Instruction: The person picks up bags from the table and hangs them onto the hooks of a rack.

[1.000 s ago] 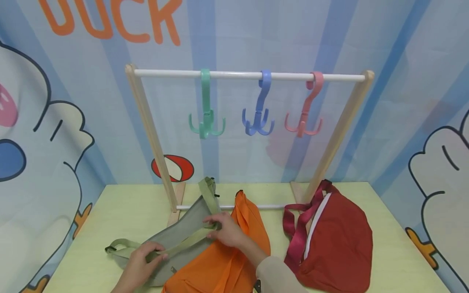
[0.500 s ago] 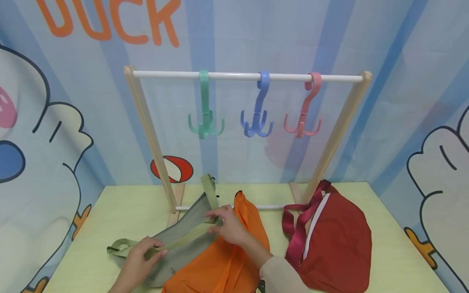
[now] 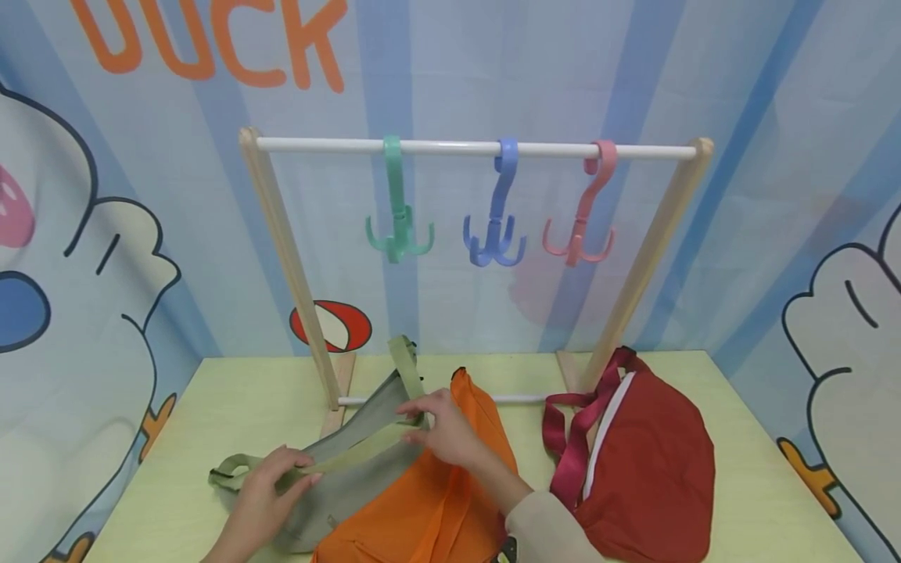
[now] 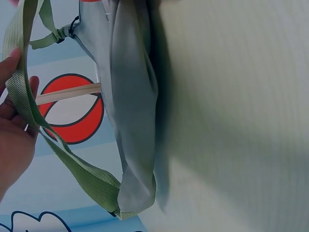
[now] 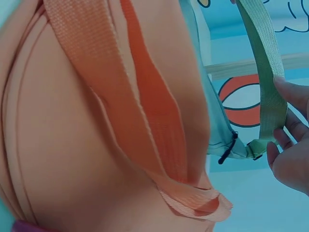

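A grey-green bag (image 3: 317, 512) lies on the table at the left, its pale green webbing strap (image 3: 362, 451) lifted off the body. Near the strap's lower left, my left hand (image 3: 263, 493) pinches it between thumb and fingers. My right hand (image 3: 445, 430) pinches the same strap further up, close to the bag's far corner. In the left wrist view the strap (image 4: 21, 92) passes between thumb and fingers, and the grey body (image 4: 130, 106) hangs beside it. The right wrist view shows the strap (image 5: 265, 63) held by the right hand (image 5: 294, 130). Under my right forearm lies an orange bag (image 3: 415, 508).
Behind the bags stands a wooden rack with a white rod (image 3: 450, 146). Green (image 3: 399, 234), blue (image 3: 495, 242) and pink (image 3: 577, 238) hooks hang from it. A dark red bag (image 3: 655, 469) with crimson straps lies at the right.
Both hands keep hold of the strap and have risen slightly, lifting it a little off the bag. The hooks have shifted slightly on the rod; the other bags stay put.
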Tool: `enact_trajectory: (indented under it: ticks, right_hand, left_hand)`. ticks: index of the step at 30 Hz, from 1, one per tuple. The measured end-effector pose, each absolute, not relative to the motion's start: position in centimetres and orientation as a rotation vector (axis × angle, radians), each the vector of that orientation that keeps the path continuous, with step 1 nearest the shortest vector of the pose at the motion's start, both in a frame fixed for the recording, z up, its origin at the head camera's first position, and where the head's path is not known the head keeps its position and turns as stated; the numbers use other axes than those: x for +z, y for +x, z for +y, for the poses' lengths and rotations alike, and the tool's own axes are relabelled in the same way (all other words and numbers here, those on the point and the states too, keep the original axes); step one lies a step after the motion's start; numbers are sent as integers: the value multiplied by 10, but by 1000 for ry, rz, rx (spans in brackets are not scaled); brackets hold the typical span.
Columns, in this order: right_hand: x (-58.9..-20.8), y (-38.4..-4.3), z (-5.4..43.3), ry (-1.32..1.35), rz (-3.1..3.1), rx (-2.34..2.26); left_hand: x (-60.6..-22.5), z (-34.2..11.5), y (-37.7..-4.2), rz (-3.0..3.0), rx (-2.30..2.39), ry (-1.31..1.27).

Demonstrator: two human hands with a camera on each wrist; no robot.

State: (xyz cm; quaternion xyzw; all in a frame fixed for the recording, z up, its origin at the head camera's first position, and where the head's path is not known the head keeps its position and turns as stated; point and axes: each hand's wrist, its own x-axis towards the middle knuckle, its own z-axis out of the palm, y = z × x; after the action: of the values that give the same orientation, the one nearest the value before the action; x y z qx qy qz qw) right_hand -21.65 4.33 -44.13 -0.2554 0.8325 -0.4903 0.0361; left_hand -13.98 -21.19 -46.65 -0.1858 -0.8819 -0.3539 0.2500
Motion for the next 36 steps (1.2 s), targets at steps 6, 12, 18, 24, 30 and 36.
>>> enact_trajectory:
  ticks: [6,12,18,24,30,36]
  right_hand:
    - [-434,-217,45,-841,2575,-1485]
    - [-424,-218,47,-877,2586,-1439]
    - [-427,-219,49,-887,2599,-1410]
    - [-429,-219,50,-947,2664,-1441]
    - [-427,-219,51,-1104,2735,-1503]
    - [-423,-219,51,-1081,2707,-1488]
  left_hand:
    - [-459,-213,-142,-2372,-1000,-544]
    - [-453,-214,-143,-2361,-978,-551]
    - [-450,-211,-142,-2385,-944,-537]
    - [-447,-209,-143,-2393,-945,-542]
    - [-441,-208,-144,-2385,-954,-556]
    - [-438,-207,-145,-2399,-948,-548]
